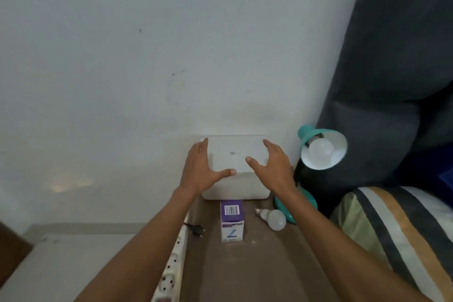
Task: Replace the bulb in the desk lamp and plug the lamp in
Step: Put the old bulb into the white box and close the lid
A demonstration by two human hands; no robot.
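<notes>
A pale, scuffed wall backs a narrow brown table (pixel 257 265). Two bare hands reach over one white lidded plastic box (pixel 236 186): the left hand (pixel 199 167) and right hand (pixel 274 167) each have an open grip, fingers spread, holding nothing. Two white bulbs are in view: one sits in the shade of the single teal desk lamp (pixel 321 149) at the right, the other loose white bulb (pixel 273 218) lies on the table beside one purple-and-white bulb carton (pixel 232 220). One black plug (pixel 197 229) lies unplugged near one white power strip (pixel 171 270)
</notes>
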